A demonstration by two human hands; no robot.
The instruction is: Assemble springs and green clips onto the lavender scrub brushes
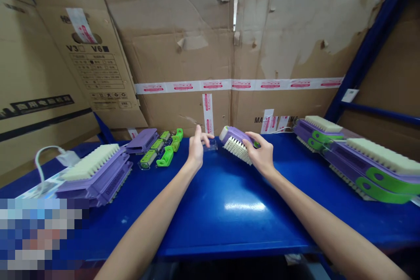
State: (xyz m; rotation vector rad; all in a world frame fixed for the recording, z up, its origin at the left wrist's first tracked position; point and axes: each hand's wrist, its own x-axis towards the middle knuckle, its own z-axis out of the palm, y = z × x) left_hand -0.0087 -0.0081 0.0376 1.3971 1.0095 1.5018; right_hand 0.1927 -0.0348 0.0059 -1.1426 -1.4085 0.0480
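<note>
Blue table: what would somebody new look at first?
Probably the purple brush with cream bristles, held in the right hand near the back of the shiny blue table. Bright green pieces lie left of the left hand, and more brushes are stacked on the right. Tall cardboard stands behind.

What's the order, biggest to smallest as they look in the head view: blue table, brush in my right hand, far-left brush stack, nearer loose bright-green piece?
1. Blue table
2. Far-left brush stack
3. Brush in your right hand
4. Nearer loose bright-green piece
</note>
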